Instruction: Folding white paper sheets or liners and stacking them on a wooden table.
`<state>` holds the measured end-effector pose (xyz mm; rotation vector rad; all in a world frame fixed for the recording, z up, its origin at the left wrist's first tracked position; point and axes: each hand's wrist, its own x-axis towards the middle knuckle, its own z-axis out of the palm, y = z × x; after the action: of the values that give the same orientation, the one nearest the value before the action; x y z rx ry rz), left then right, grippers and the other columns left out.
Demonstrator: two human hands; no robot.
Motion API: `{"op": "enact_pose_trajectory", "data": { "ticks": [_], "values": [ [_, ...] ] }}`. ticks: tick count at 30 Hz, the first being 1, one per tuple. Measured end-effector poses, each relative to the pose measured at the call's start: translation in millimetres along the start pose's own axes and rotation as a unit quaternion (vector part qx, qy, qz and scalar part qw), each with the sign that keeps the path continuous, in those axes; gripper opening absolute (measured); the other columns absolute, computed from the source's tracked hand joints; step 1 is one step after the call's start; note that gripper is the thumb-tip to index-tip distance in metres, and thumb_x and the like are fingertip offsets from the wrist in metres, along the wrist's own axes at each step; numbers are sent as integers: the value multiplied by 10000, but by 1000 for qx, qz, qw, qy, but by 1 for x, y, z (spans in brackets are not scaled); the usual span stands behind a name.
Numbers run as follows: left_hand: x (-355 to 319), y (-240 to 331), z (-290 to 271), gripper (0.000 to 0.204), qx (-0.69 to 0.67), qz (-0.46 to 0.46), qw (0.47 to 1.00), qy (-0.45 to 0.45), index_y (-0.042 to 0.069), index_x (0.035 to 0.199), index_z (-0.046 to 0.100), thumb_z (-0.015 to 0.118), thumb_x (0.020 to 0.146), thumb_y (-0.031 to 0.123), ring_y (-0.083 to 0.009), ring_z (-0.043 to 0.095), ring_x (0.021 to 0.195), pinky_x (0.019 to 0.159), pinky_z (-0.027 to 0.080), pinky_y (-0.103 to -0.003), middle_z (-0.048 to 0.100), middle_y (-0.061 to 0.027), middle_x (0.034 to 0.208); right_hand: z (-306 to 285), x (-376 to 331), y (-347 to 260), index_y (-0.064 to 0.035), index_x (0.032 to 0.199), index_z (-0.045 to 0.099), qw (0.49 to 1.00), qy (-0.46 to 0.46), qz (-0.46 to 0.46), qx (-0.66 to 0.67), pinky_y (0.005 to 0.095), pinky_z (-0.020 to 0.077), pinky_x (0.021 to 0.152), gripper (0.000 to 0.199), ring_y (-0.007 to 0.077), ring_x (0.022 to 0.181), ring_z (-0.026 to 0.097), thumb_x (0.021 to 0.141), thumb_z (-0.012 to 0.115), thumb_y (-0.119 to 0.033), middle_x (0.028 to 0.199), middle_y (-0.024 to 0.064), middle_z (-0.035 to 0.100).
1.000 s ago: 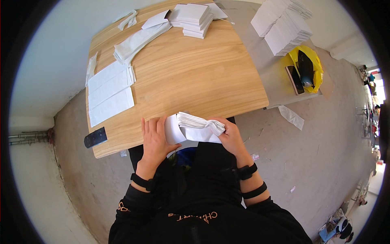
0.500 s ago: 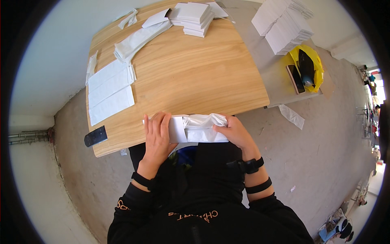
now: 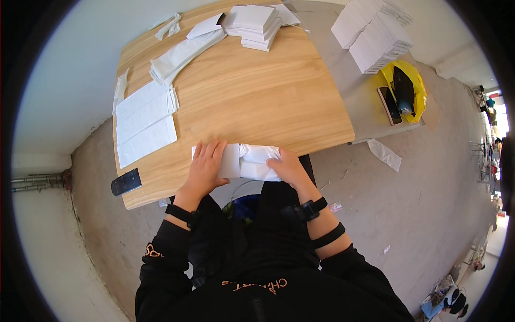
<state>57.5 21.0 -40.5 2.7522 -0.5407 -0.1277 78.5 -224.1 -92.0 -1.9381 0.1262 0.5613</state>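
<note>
At the near edge of the table, my left hand (image 3: 205,167) grips a flat white box (image 3: 230,161), fingers over its top and thumb at its near side. A bundle in thin white plastic (image 3: 256,163) sticks out of the box's right end; part of it appears to be inside, hidden by the box. My right hand (image 3: 290,167) is closed on the bundle's right end, thumb on top, fingers mostly hidden behind it.
White flat sheets or envelopes (image 3: 146,124) lie on the table's left, with folded white plastic (image 3: 182,58) beyond. White boxes (image 3: 258,27) are stacked at the back. A black remote-like device (image 3: 126,182) lies at the left corner. Right: more stacks (image 3: 381,43), a phone (image 3: 389,105), a yellow bag (image 3: 421,96).
My right hand has moved left toward the box, and less of the bundle now shows outside it. The bundle's plastic looks smoother. Both hands have shifted slightly toward the table.
</note>
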Motion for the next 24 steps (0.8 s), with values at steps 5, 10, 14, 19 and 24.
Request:
{"op": "enact_pose_trajectory", "data": {
  "ticks": [5, 10, 14, 19, 24],
  "values": [
    [-1, 25, -10, 967, -36, -15, 999, 34, 84, 1318, 410, 891, 483, 163, -403, 351, 1287, 1105, 279, -516, 359, -200, 1359, 0, 2, 0, 43, 1151, 575, 999, 8, -2, -48, 333, 480, 792, 420, 230, 893, 625, 776, 600, -145, 994, 169, 660],
    [-3, 52, -8, 798, -16, 23, 999, 15, 145, 1232, 489, 863, 527, 112, -444, 339, 1289, 1074, 311, -545, 346, -225, 1348, -3, 3, -1, 40, 1097, 593, 1000, -9, 3, -22, 422, 483, 827, 432, 390, 952, 620, 763, 593, -233, 998, 266, 641],
    [5, 55, 1, 719, 22, -6, 999, 29, 85, 1176, 519, 850, 538, 116, -407, 358, 1294, 1057, 316, -575, 377, -215, 1316, -3, 3, -1, 31, 1095, 601, 1000, -15, 11, -11, 421, 483, 827, 421, 388, 950, 621, 761, 600, -225, 995, 261, 644],
    [16, 52, 12, 723, 79, -37, 996, 5, 80, 1134, 504, 870, 515, 154, -389, 399, 1246, 1031, 340, -566, 417, -191, 1259, -3, 4, -3, 49, 1087, 590, 997, -5, -27, -66, 338, 484, 747, 352, 229, 831, 626, 784, 621, -128, 917, 157, 662],
    [31, 54, 11, 763, 119, -64, 990, -43, 87, 1116, 513, 900, 469, 208, -364, 431, 1211, 1009, 364, -549, 455, -163, 1186, -5, 6, -3, 51, 1081, 595, 999, -24, -20, -45, 337, 483, 759, 349, 226, 837, 626, 781, 629, -125, 922, 156, 665]
  ]
}}
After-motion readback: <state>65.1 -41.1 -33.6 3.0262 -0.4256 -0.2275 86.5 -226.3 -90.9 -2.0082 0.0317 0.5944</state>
